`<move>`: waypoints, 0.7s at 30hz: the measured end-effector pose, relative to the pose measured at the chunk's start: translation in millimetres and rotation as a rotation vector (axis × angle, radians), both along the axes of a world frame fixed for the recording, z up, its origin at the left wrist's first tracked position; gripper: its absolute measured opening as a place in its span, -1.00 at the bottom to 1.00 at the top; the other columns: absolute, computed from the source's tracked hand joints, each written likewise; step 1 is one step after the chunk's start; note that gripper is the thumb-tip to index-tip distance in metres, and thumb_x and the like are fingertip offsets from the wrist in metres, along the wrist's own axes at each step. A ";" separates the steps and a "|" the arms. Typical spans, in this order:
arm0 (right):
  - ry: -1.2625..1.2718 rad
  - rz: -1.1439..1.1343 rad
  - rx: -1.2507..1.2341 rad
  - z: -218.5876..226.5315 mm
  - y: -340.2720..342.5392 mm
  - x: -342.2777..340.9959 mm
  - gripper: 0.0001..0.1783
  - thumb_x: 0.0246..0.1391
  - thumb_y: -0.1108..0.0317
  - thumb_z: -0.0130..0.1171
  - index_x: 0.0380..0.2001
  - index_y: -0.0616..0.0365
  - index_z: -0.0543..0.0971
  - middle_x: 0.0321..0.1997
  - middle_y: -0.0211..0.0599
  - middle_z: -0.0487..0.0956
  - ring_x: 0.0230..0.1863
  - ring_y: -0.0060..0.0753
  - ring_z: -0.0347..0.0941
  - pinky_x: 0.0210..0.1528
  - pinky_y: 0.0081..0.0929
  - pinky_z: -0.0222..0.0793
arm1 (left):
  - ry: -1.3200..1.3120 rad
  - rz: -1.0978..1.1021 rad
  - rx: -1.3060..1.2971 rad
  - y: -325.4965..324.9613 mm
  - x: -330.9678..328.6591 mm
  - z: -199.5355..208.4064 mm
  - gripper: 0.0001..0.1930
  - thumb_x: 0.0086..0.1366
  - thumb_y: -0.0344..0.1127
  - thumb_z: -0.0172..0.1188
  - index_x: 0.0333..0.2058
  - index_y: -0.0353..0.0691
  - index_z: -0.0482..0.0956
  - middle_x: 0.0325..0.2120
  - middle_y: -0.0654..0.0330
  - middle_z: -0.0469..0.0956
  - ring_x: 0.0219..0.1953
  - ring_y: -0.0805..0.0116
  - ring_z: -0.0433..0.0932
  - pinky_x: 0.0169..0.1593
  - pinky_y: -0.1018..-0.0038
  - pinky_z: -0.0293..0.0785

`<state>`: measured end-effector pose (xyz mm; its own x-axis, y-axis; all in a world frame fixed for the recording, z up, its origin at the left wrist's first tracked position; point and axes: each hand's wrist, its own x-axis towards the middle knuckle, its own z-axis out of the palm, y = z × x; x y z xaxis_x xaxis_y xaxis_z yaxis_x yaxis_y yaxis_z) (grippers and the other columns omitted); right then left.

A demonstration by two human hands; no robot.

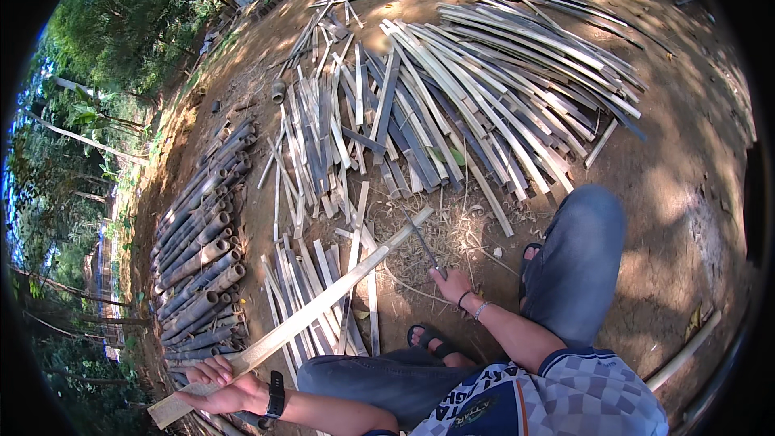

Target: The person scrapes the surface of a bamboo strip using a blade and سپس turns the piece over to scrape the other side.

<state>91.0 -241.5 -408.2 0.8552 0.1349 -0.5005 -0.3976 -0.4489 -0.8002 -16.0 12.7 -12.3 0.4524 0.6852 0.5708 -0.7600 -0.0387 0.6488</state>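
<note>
A long pale split bamboo strip (pixel 331 295) slants up from the lower left toward the middle. My left hand (pixel 218 387), with a dark watch on its wrist, grips it close to the lower end. In my right hand (pixel 454 287) is a knife (pixel 422 244) with a thin dark blade, its fingers closed round the handle. The blade points up and left and passes by the strip's far end; whether it touches the strip I cannot tell. Curled shavings (pixel 432 262) lie on the ground around the knife.
Heaps of split bamboo strips (pixel 476 97) spread ahead of me, with a smaller bunch (pixel 311 307) beneath the held strip. Cut bamboo poles (pixel 202 250) are stacked at the left. My bent knee (pixel 593 226) rises at the right, near a pale pole (pixel 686 351).
</note>
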 end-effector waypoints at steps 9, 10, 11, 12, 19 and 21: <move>0.021 -0.059 -0.081 -10.3 -4.9 -1.2 -0.30 0.09 -0.25 0.00 -0.50 0.32 0.60 -0.44 0.21 0.56 -0.29 0.22 0.52 -0.21 -0.02 0.40 | -0.011 0.031 -0.030 0.7 4.6 0.0 -0.46 0.38 0.18 -0.16 -0.61 -0.16 0.24 -0.80 0.30 0.09 -0.80 0.50 0.06 -0.69 0.60 -0.01; 0.047 -0.066 -0.066 -14.6 -3.8 -3.1 -0.29 0.09 -0.25 0.00 -0.49 0.33 0.60 -0.44 0.21 0.56 -0.30 0.23 0.53 -0.21 -0.02 0.41 | -0.013 0.036 -0.034 -2.6 5.9 1.3 -0.46 0.38 0.17 -0.16 -0.61 -0.16 0.24 -0.80 0.30 0.09 -0.80 0.50 0.06 -0.69 0.60 -0.01; 0.072 -0.074 -0.052 -18.6 -2.6 -6.6 -0.29 0.09 -0.25 0.00 -0.49 0.33 0.60 -0.44 0.22 0.56 -0.30 0.23 0.53 -0.21 -0.03 0.41 | -0.016 0.039 -0.038 -6.9 6.2 2.3 -0.46 0.38 0.17 -0.16 -0.61 -0.17 0.24 -0.80 0.30 0.09 -0.80 0.50 0.06 -0.69 0.60 -0.01; 0.096 -0.078 -0.038 -20.1 0.1 -10.9 -0.29 0.08 -0.25 0.00 -0.49 0.33 0.60 -0.44 0.23 0.56 -0.30 0.23 0.53 -0.21 -0.03 0.41 | -0.020 0.046 -0.042 -9.9 6.7 3.8 -0.46 0.38 0.16 -0.16 -0.61 -0.17 0.25 -0.80 0.29 0.09 -0.80 0.50 0.06 -0.69 0.60 -0.01; -0.249 0.144 0.211 48.6 11.9 -19.2 -0.41 0.18 -0.10 -0.01 -0.60 0.26 0.47 -0.65 0.02 0.44 -0.57 0.05 0.40 -0.44 -0.13 0.28 | -0.037 -0.060 0.015 -1.9 1.6 0.7 -0.44 0.37 0.19 -0.16 -0.60 -0.18 0.25 -0.83 0.26 0.14 -0.81 0.50 0.09 -0.70 0.61 -0.01; -0.249 0.168 0.264 56.5 12.3 -19.1 -0.42 0.18 -0.10 -0.01 -0.59 0.26 0.48 -0.66 0.01 0.44 -0.58 0.00 0.40 -0.44 -0.15 0.28 | -0.056 -0.145 0.054 -3.1 1.2 -0.6 -0.44 0.37 0.19 -0.16 -0.61 -0.18 0.24 -0.84 0.26 0.14 -0.81 0.50 0.10 -0.70 0.61 -0.01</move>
<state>71.9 -229.2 -351.7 0.9010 0.3793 -0.2106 -0.1158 -0.2575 -0.9593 -14.9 9.6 -12.9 0.5106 0.5827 0.6323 -0.7950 0.0398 0.6053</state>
